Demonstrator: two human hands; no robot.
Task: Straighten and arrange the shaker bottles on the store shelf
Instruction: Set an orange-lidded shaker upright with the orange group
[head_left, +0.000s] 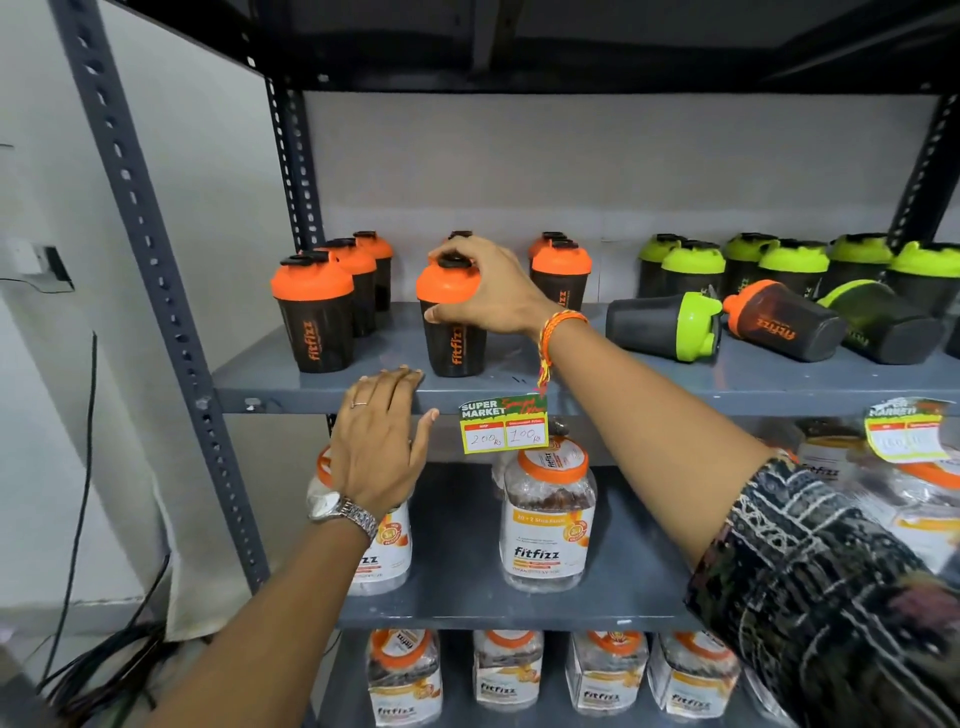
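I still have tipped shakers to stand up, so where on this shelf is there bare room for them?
Bare shelf lies between the orange shaker under the right hand and the tipped green-lid shaker. A narrower gap separates it from the left front shaker. The right end, around the tipped orange shaker, is crowded.

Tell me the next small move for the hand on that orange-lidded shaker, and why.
Probably let go and reach right: the right hand grips an orange-lidded shaker already upright at the shelf front, while a green-lidded shaker and another orange one lie tipped over.
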